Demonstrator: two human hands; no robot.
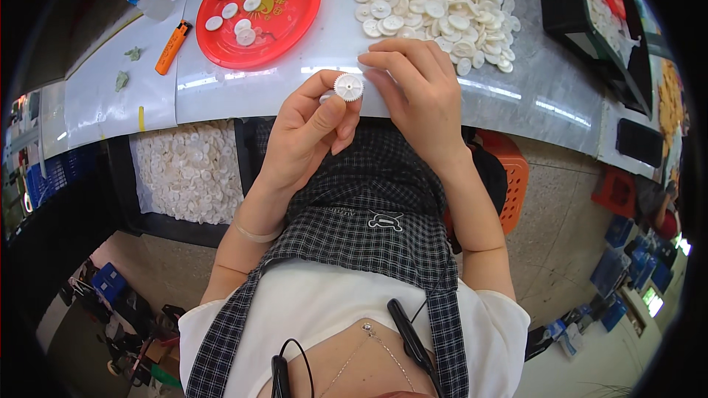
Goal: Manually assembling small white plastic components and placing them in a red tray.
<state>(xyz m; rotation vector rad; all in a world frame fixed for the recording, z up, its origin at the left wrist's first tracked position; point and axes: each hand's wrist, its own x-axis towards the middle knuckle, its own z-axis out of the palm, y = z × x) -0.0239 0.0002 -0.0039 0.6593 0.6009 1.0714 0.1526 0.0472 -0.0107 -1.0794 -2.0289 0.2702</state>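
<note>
Ctr of frame: my L hand (pixel 313 127) has its fingers pinched on a small round white plastic gear w/ toothed rim (pixel 349 87), thumb at its lower edge, spoked face up. Gear's held just clear of the near edge of the pale, shiny surface (pixel 538 77). My R hand (pixel 424 92) is just R of it, fingers loosely bent & released, nothing seen in them, not touching the gear.

Upper ctr-left: round red plastic plate (pixel 299 29) w/ several white discs (pixel 252 3) spread on it. Upper ctr-right: big loose pile of round white plastic pcs (pixel 450 11), its near edge close to my R hand. L of plate: slim orange lighter (pixel 171 51), then 2 small green scraps (pixel 122 80) further L. Mid-left, below surface edge: open black bin (pixel 184 231) full of small whitish pcs. Far R: flat black rectangular slab (pixel 639 142).
</note>
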